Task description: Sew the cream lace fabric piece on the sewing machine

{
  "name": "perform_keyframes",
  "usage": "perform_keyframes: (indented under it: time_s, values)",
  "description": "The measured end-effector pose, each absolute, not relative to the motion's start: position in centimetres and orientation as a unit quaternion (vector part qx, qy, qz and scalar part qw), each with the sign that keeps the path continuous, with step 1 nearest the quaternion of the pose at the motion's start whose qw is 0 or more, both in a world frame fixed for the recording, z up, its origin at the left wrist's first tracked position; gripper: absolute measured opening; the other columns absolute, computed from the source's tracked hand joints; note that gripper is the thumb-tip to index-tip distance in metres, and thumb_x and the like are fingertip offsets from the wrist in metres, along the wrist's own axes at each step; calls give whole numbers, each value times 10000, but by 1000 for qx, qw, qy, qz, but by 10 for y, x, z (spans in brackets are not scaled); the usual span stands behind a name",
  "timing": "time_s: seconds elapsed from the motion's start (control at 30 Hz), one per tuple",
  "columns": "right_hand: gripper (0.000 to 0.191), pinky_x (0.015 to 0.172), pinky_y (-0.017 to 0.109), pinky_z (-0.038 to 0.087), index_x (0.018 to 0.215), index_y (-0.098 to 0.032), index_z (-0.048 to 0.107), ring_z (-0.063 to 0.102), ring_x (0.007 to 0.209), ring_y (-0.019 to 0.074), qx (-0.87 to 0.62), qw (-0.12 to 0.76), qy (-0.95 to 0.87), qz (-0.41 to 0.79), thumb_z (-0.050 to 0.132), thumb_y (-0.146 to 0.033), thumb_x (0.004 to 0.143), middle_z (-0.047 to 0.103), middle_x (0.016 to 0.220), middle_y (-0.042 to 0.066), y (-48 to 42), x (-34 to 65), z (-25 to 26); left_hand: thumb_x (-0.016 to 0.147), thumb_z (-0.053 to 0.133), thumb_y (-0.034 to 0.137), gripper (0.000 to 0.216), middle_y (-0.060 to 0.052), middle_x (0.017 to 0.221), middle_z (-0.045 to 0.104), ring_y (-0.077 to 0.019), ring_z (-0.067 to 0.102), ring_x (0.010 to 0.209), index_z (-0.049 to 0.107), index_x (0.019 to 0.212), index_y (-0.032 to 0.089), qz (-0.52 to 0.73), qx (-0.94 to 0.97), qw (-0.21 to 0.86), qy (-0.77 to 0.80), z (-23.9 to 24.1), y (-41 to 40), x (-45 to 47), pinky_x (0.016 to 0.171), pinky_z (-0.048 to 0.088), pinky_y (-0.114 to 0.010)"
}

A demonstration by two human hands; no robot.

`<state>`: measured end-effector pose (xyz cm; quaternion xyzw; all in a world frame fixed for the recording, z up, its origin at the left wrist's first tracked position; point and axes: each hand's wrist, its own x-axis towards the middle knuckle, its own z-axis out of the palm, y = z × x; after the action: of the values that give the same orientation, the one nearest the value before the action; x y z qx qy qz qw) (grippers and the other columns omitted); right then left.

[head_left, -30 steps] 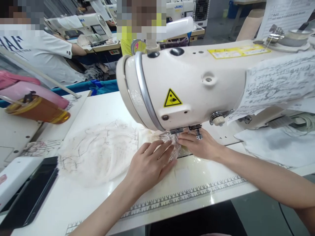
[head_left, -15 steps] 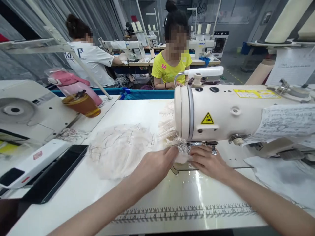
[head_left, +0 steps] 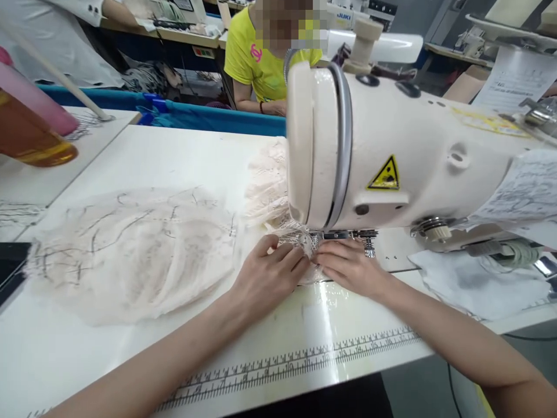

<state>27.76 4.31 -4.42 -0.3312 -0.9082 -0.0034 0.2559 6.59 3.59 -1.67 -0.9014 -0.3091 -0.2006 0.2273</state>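
Pale pink lace fabric (head_left: 270, 183) lies bunched beside and under the head of a white sewing machine (head_left: 378, 145). My left hand (head_left: 272, 270) has its fingers curled onto the near edge of the lace, left of the presser foot. Close by on the right, my right hand (head_left: 350, 267) presses the same edge, fingers together, just in front of the needle area. The fingertips of both hands almost meet. The needle itself is hidden behind the hands and the machine head. A sheer pale piece (head_left: 134, 255) with loose dark threads spreads flat to the left.
A printed ruler scale (head_left: 287, 366) runs along the table's front edge. White cloth (head_left: 474, 284) lies at the right. An amber cup (head_left: 30, 133) and a pink bottle (head_left: 43, 98) stand at the left. A person in a yellow shirt (head_left: 261, 64) sits beyond the blue cloth trough (head_left: 209, 119).
The view has moved closer and lower over the machine. My left hand has gone from a pinch at the lace's edge to fingers curled over it; my right hand stays by the presser foot.
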Motion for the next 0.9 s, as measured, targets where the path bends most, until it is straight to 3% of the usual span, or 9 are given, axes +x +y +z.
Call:
perform_keyframes:
  time_s: [0.1,0.2,0.53,0.9]
  values:
    - [247,839,331,498,1034,-261,673,612,957,149,-324,242,-915,-14,493,-141,913,697,998,-1,42,276,-43,841,395,3,325,-51,962,705,-205,637,934,665,921,166,-220,-909,178,-305,-21,38,65,905,447,-405]
    - [246,810,314,498,1012,-262,674,613,932,146,-316,238,-918,-14,524,-109,890,694,974,-5,44,276,-42,844,363,31,411,-91,1154,674,-231,596,1127,620,1149,132,-210,-922,118,-302,-28,41,64,978,449,-425]
    - [243,808,296,484,952,-236,669,615,931,144,-296,252,-921,-30,510,-65,882,696,918,-2,46,274,-39,810,390,49,463,-111,1251,618,-253,588,1161,584,1228,88,-162,-935,105,-298,-30,44,61,1039,442,-453]
    - [258,807,267,463,894,-225,657,580,927,124,-289,235,-924,-83,465,-53,903,678,895,-7,45,269,-38,677,463,50,604,-88,1290,594,-256,556,1204,549,1269,135,-136,-939,63,-309,-30,49,55,1055,422,-468]
